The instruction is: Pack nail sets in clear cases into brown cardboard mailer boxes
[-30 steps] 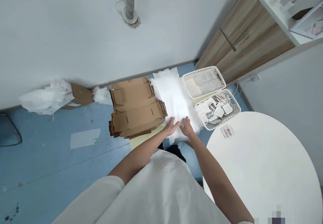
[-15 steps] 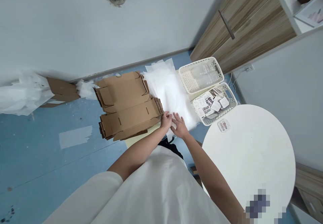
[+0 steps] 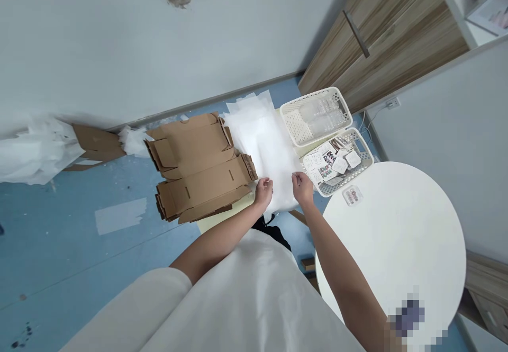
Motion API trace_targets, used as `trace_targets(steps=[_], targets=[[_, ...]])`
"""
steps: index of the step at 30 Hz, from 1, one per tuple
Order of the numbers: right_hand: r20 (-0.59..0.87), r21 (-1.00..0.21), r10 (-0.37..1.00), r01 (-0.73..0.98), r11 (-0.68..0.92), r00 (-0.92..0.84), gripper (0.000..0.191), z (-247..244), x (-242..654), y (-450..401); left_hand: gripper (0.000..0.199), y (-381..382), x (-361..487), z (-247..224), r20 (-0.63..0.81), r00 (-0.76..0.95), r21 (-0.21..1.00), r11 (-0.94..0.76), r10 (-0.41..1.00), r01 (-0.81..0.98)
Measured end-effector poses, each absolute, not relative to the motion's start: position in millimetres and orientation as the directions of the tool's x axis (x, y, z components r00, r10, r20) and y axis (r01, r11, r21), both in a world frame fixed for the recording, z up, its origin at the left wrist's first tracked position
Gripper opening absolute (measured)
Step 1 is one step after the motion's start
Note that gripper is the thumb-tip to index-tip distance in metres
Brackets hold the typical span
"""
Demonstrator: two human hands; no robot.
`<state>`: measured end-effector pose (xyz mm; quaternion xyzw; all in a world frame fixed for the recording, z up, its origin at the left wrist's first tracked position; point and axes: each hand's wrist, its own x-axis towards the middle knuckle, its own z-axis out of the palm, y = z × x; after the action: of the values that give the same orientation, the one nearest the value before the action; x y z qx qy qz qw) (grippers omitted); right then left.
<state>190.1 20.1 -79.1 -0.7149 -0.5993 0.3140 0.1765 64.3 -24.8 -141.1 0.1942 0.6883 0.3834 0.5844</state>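
A pile of thin white packing foam sheets (image 3: 265, 135) lies in front of me, between flattened cardboard boxes and two baskets. My left hand (image 3: 263, 193) is closed at the near left side of the pile, by the end of the brown flattened boxes (image 3: 206, 177). Fingers curled together, my right hand (image 3: 303, 188) is at the pile's near right side, close to the lower basket. Both hands appear to pinch a white foam sheet whose surface spans the gap between them; its edges blend into the pile, and the fingertips are partly hidden.
A white basket (image 3: 283, 114) holds clear plastic packs. Another basket (image 3: 367, 156) holds cards and small packets. On the round white table (image 3: 400, 225) sits a small clear case (image 3: 352, 196). White wrapping (image 3: 43, 148) and cardboard (image 3: 97, 140) stand by the wall at left.
My hands were close together with fingers partly spread; now they are apart. My right hand has moved right and its fingers have closed, while the left has stayed nearly in place.
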Motion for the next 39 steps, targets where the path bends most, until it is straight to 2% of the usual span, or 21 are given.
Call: trace_targets(steps=[4, 8, 13, 17, 21, 27, 32, 36, 39], targets=[[-0.181, -0.677, 0.981, 0.713, -0.180, 0.076, 0.031, -64.2, 189.4, 15.6, 0.040, -32.2, 74.1, -140.0, -0.670, -0.156, 0.740, 0.634, 0.726, -0.227], [-0.088, -0.717, 0.986, 0.678, -0.161, 0.141, 0.032, -46.7, 203.8, -1.9, 0.046, -39.8, 87.2, -138.4, -0.636, -0.148, 0.772, 0.623, 0.757, -0.126], [0.093, -0.708, 0.964, 0.697, -0.112, 0.250, 0.020, -31.3, 242.5, -32.8, 0.050, -44.8, 104.4, -127.6, -0.611, -0.185, 0.779, 0.626, 0.770, 0.035], [0.200, -0.740, 0.916, 0.667, -0.092, 0.348, 0.022, -24.8, 281.8, -69.0, 0.053, -56.1, 124.0, -115.8, -0.593, -0.201, 0.776, 0.620, 0.780, 0.119], [0.158, -0.813, 0.822, 0.544, -0.207, 0.547, 0.025, -21.9, 320.6, -122.1, 0.049, -79.5, 152.9, -101.4, -0.597, -0.065, 0.794, 0.600, 0.800, 0.097], [-0.004, -0.878, 0.647, 0.307, -0.367, 0.762, 0.032, -28.8, 374.8, -221.4, 0.052, -120.4, 209.4, -83.7, -0.502, 0.264, 0.864, 0.492, 0.824, 0.106], [-0.115, -0.883, 0.562, 0.175, -0.435, 0.819, 0.038, -46.0, 411.0, -301.0, 0.058, -142.0, 255.4, -85.7, -0.387, 0.382, 0.907, 0.272, 0.839, 0.321], [-0.189, -0.856, 0.545, 0.135, -0.499, 0.817, 0.040, -65.0, 427.8, -352.3, 0.058, -152.0, 283.1, -90.9, -0.318, 0.491, 0.874, 0.050, 0.811, 0.484], [-0.247, -0.826, 0.563, 0.132, -0.548, 0.789, 0.036, -78.9, 431.6, -379.8, 0.060, -155.9, 297.6, -93.5, -0.299, 0.530, 0.839, -0.045, 0.794, 0.542]])
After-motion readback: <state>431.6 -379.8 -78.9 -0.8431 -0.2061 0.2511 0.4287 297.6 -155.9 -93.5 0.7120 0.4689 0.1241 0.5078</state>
